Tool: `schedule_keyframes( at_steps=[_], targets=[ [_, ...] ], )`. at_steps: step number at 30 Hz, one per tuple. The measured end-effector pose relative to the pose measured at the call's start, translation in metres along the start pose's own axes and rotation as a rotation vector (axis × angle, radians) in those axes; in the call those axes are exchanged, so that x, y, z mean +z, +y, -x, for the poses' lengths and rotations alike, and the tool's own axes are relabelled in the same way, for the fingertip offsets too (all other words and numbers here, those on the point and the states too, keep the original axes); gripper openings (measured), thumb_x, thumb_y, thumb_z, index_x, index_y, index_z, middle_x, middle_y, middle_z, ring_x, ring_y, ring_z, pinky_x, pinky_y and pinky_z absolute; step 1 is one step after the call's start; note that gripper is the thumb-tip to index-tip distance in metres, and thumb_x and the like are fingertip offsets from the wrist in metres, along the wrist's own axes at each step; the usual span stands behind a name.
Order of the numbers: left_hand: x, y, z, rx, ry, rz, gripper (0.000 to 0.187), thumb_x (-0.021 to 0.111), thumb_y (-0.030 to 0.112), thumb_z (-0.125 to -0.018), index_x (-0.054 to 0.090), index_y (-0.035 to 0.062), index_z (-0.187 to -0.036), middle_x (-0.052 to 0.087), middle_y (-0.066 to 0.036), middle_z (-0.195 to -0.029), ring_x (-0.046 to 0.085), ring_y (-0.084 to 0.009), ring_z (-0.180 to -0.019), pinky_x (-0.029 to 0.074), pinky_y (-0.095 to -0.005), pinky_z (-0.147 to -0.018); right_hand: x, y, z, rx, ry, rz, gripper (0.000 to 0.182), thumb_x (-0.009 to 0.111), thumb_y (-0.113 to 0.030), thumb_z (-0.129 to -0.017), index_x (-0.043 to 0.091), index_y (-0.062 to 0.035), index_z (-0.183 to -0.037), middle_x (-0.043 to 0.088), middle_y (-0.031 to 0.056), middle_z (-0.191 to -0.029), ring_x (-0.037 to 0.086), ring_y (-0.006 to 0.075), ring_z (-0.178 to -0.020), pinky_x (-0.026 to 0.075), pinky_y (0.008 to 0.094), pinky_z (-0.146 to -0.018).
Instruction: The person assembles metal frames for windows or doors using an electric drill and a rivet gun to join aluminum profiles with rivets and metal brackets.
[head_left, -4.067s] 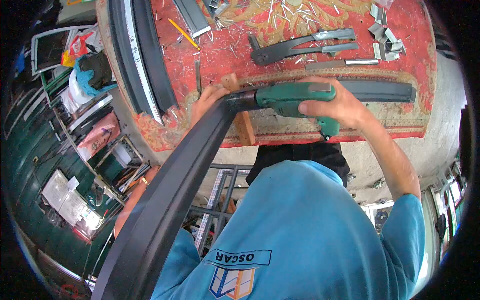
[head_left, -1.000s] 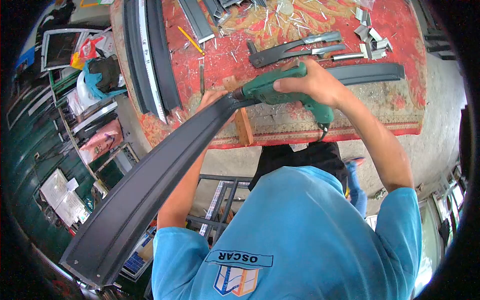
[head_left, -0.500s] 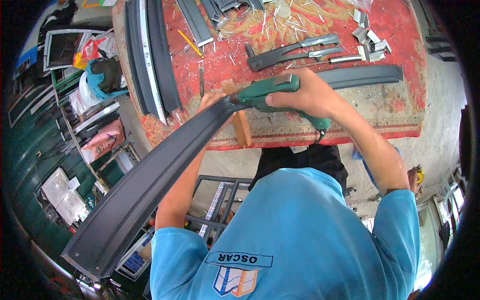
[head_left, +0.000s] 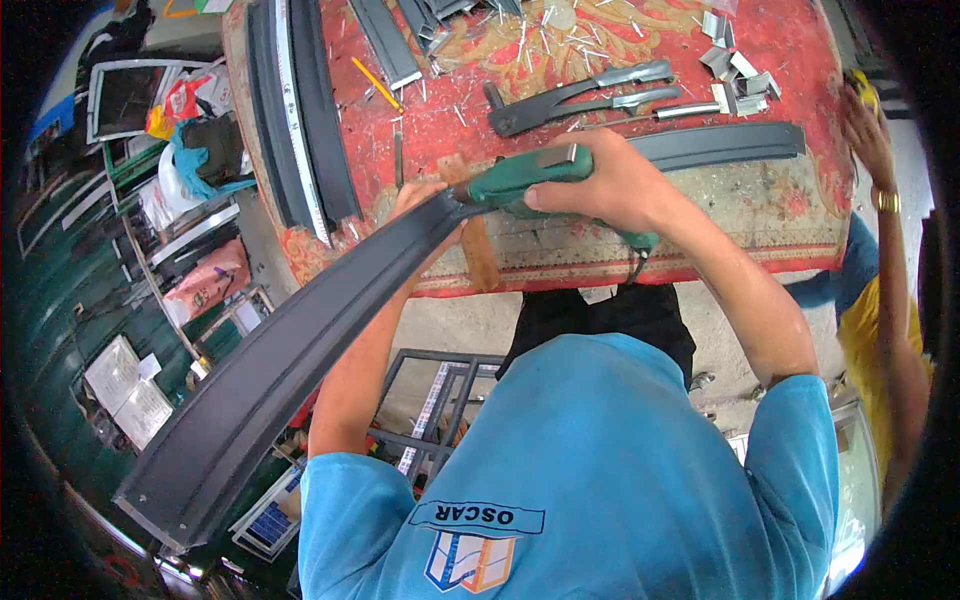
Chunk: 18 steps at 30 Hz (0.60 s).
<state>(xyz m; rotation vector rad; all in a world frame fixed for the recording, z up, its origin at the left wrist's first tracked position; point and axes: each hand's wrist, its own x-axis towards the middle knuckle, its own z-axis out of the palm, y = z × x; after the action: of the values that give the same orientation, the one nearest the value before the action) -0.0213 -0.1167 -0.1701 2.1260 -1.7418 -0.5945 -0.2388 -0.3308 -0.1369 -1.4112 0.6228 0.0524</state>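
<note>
My right hand [head_left: 612,185] is wrapped round a green power tool [head_left: 525,178], whose front end points left and meets the near-table end of a long dark grey profile [head_left: 290,350]. Behind that end, my left hand [head_left: 418,197] grips the profile, its fingers partly hidden. The profile slants down to the lower left, its far end off the table. Under the joint lies a wooden strip [head_left: 470,225]. Another grey profile [head_left: 720,146] lies behind my right hand, with a grey hand tool [head_left: 580,97] beyond it.
On the red-covered table [head_left: 800,60] are long profiles [head_left: 320,110] at the left, a yellow pencil [head_left: 376,83], rivets and small metal brackets [head_left: 740,75]. A co-worker's arm [head_left: 885,200] reaches in at the right edge. A metal frame [head_left: 440,400] stands below the table.
A co-worker in yellow has come into view at the right, one hand by the table's edge. My hands, the green tool and the profile have shifted very slightly left.
</note>
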Motion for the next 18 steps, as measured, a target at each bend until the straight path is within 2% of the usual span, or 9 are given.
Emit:
schedule_keyframes(
  at_steps=[2, 6, 8, 11, 12, 14, 15, 17, 18],
  targets=[
    [-0.005, 0.004, -0.002, 0.027, -0.005, -0.042, 0.054, 0.083, 0.014, -0.067, 0.058, 0.0073, -0.115, 0.058, -0.011, -0.106, 0.058, -0.0301, -0.100, 0.047, -0.0397, -0.090, 0.000, -0.008, 0.004, 0.087, -0.013, 0.043, 0.037, 0.076, -0.025, -0.079, 0.066, 0.0019, -0.101, 0.067, 0.0053, -0.081, 0.061, 0.0124, -0.065, 0.049, 0.0293, -0.061],
    [0.002, -0.005, -0.001, -0.006, -0.032, -0.007, 0.057, 0.084, 0.013, -0.065, 0.058, 0.0078, -0.115, 0.058, -0.011, -0.107, 0.058, -0.0315, -0.102, 0.046, -0.0408, -0.091, -0.003, -0.003, 0.000, 0.017, -0.005, -0.005, 0.039, 0.077, -0.027, -0.077, 0.067, 0.0006, -0.104, 0.067, 0.0053, -0.082, 0.062, 0.0125, -0.070, 0.050, 0.0292, -0.065],
    [-0.002, -0.001, 0.000, 0.014, 0.004, -0.001, 0.057, 0.084, 0.011, -0.063, 0.058, 0.0078, -0.114, 0.058, -0.011, -0.106, 0.057, -0.0326, -0.103, 0.046, -0.0419, -0.092, -0.003, -0.006, 0.002, 0.050, 0.045, 0.010, 0.041, 0.077, -0.030, -0.075, 0.070, -0.0038, -0.106, 0.071, 0.0098, -0.087, 0.064, 0.0139, -0.080, 0.051, 0.0305, -0.078],
    [-0.006, 0.004, -0.004, -0.006, -0.059, -0.076, 0.042, 0.082, 0.014, -0.066, 0.065, 0.0042, -0.103, 0.061, -0.012, -0.108, 0.056, -0.0300, -0.106, 0.047, -0.0357, -0.094, -0.005, 0.000, 0.000, 0.054, 0.017, -0.110, 0.040, 0.077, -0.029, -0.076, 0.070, -0.0034, -0.106, 0.071, 0.0064, -0.088, 0.063, 0.0141, -0.079, 0.052, 0.0302, -0.074],
    [-0.001, 0.000, -0.003, -0.001, -0.056, -0.075, 0.042, 0.082, 0.014, -0.066, 0.065, 0.0042, -0.103, 0.061, -0.012, -0.108, 0.056, -0.0300, -0.106, 0.047, -0.0357, -0.094, -0.006, -0.002, 0.002, 0.053, 0.022, -0.106, 0.040, 0.077, -0.029, -0.076, 0.070, -0.0034, -0.106, 0.071, 0.0064, -0.088, 0.063, 0.0141, -0.079, 0.052, 0.0302, -0.074],
    [0.010, -0.013, 0.005, -0.061, 0.000, 0.061, 0.057, 0.085, 0.014, -0.063, 0.059, 0.0072, -0.114, 0.058, -0.011, -0.106, 0.057, -0.0331, -0.103, 0.046, -0.0418, -0.092, -0.004, -0.006, 0.004, 0.037, 0.094, -0.060, 0.047, 0.077, -0.031, -0.077, 0.065, 0.0033, -0.106, 0.068, 0.0099, -0.087, 0.063, 0.0150, -0.082, 0.051, 0.0291, -0.074],
    [0.008, -0.011, 0.003, -0.064, -0.001, 0.059, 0.057, 0.085, 0.014, -0.063, 0.059, 0.0072, -0.114, 0.058, -0.011, -0.106, 0.057, -0.0331, -0.103, 0.046, -0.0418, -0.092, -0.006, -0.009, 0.003, 0.037, 0.091, -0.062, 0.047, 0.077, -0.031, -0.077, 0.065, 0.0033, -0.106, 0.068, 0.0099, -0.087, 0.063, 0.0150, -0.082, 0.051, 0.0291, -0.074],
    [0.003, -0.005, 0.000, 0.029, -0.012, -0.052, 0.057, 0.085, 0.015, -0.064, 0.058, 0.0064, -0.115, 0.057, -0.011, -0.107, 0.058, -0.0321, -0.102, 0.046, -0.0415, -0.092, -0.009, -0.012, 0.004, 0.208, -0.019, -0.151, 0.049, 0.077, -0.032, -0.077, 0.064, 0.0034, -0.108, 0.069, 0.0101, -0.089, 0.063, 0.0154, -0.085, 0.050, 0.0300, -0.076],
    [0.005, -0.005, 0.001, 0.032, -0.016, -0.051, 0.057, 0.085, 0.015, -0.064, 0.058, 0.0064, -0.115, 0.057, -0.011, -0.107, 0.058, -0.0321, -0.102, 0.046, -0.0415, -0.092, -0.007, -0.008, 0.004, 0.211, -0.016, -0.154, 0.049, 0.077, -0.032, -0.077, 0.064, 0.0034, -0.108, 0.069, 0.0101, -0.089, 0.063, 0.0154, -0.085, 0.050, 0.0300, -0.076]
  ],
)
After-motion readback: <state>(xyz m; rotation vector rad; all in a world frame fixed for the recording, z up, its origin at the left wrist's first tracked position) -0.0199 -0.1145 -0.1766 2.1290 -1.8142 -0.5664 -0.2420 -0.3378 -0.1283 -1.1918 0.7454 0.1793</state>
